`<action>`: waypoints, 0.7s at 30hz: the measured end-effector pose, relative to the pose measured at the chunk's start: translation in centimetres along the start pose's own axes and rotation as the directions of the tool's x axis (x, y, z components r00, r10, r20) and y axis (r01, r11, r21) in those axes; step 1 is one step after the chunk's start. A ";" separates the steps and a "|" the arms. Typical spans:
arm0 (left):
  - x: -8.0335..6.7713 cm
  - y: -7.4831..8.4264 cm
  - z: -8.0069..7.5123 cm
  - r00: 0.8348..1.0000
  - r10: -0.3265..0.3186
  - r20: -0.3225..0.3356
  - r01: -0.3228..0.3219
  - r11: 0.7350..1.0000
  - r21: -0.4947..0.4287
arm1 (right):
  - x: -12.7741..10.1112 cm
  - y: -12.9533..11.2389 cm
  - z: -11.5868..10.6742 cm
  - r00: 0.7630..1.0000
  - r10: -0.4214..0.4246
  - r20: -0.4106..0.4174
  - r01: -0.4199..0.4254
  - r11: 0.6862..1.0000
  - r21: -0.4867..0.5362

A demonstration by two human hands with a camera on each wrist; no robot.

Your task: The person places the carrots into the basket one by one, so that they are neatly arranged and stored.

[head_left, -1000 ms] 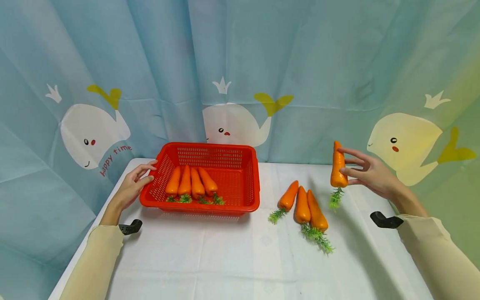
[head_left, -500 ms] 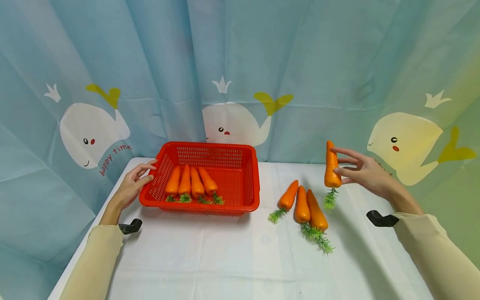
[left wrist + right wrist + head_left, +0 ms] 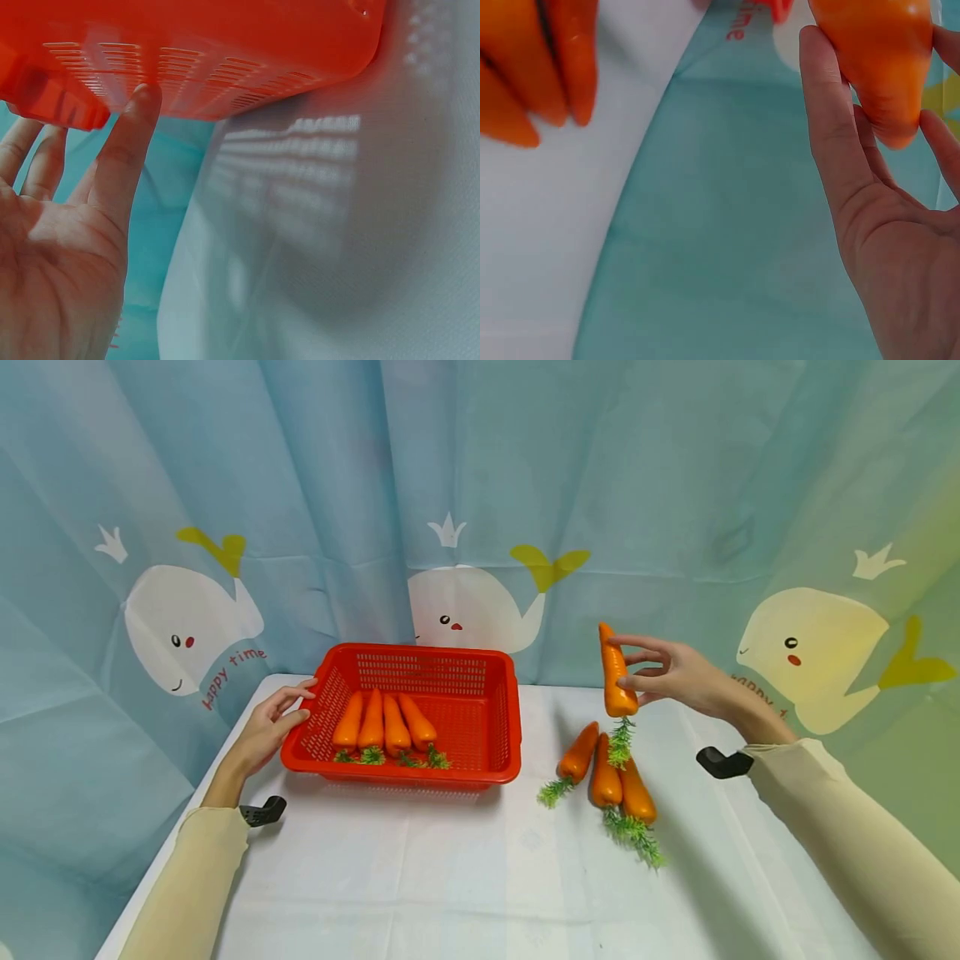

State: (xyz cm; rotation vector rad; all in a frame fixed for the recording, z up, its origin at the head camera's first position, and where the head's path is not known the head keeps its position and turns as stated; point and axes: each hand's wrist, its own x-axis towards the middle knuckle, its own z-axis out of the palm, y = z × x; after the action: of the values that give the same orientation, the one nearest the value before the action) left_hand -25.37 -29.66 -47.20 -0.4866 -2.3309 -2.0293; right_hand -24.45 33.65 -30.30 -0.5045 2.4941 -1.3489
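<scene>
Below the held carrot (image 3: 617,672), three loose carrots (image 3: 607,774).

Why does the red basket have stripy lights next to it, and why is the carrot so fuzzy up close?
Left wrist view: light shines through the slots of the red basket, drawing bright stripes inside its shadow on the tablecloth. Right wrist view: the held carrot sits too near the lens, so it blurs. Head view: sharp, edges bent.

You have eight carrots: four in the one red basket (image 3: 510,727), three lying on the table (image 3: 450,877), and one carrot (image 3: 617,672) held in the air.
</scene>
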 end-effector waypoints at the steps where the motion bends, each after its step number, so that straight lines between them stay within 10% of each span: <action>1: 0.0 0.0 0.0 1.000 0.000 -0.001 0.000 1.000 0.002 | 0.4 -0.3 0.2 1.000 -0.001 0.008 0.001 1.000 -0.001; 21: 0.2 -0.1 0.0 1.000 -0.021 -0.003 0.021 1.000 -0.015 | 10.0 -4.7 7.4 0.979 -0.059 0.194 0.056 0.998 0.022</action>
State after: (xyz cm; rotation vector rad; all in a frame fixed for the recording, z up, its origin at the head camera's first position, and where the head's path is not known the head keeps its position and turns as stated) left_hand -25.53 -29.62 -47.24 -0.4602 -2.3307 -2.0565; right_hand -29.86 21.50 -30.94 -0.6750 2.3253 -1.2734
